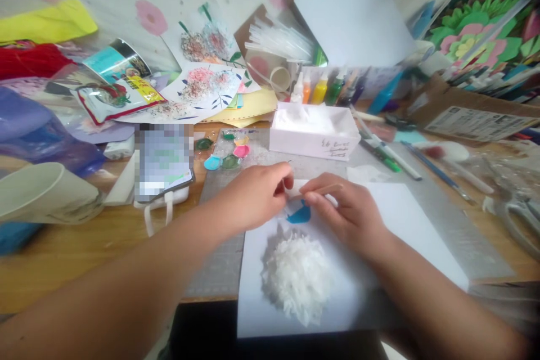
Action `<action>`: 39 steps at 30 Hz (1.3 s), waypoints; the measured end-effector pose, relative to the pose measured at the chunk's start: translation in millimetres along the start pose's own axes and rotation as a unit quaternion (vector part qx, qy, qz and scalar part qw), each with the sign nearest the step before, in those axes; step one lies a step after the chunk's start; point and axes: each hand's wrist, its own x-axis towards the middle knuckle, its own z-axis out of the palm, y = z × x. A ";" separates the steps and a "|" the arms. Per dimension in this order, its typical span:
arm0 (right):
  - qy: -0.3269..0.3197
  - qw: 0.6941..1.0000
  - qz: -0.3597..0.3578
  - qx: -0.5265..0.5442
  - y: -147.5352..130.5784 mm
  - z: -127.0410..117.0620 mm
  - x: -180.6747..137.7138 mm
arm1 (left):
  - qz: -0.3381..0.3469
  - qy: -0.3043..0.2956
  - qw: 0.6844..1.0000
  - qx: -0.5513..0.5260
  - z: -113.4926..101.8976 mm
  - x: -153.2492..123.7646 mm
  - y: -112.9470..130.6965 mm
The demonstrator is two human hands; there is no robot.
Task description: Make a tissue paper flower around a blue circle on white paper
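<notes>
My left hand and my right hand meet over a white sheet of paper on the desk. Both are closed in a pinch around a small white scrap of tissue just above a little blue paint pot. My right fingers press together at the pot's upper edge. Below the hands, on the same sheet, sits a fluffy white tissue flower.
A white tissue box stands behind the hands. Small paint pots, a phone, glitter-glue bottles, pens, scissors, a paper cup and flower pictures crowd the wooden desk.
</notes>
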 end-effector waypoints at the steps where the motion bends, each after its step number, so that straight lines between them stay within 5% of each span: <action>1: -0.006 1.000 -0.003 -0.006 0.4 0.6 -0.6 | -0.002 0.003 1.000 0.004 0.3 -0.2 -0.7; 16: -0.204 0.963 0.114 -0.134 -17.5 8.8 49.6 | -0.002 0.064 0.997 0.031 -6.0 -2.8 -3.4; 20: -0.196 0.959 0.192 -0.075 -17.8 3.6 56.3 | -0.003 0.058 0.998 0.011 -3.5 -3.3 -2.2; 25: -0.085 0.970 0.215 0.070 -14.5 -31.0 58.4 | -0.017 0.044 0.999 0.007 -1.3 -4.9 3.4; 30: -0.060 0.968 0.240 0.050 -1.7 -60.5 45.8 | -0.008 0.023 1.000 0.000 1.8 -4.9 5.1; 39: -0.140 0.962 0.211 0.103 1.8 -26.5 40.6 | 0.045 0.122 0.985 0.116 12.5 2.0 11.2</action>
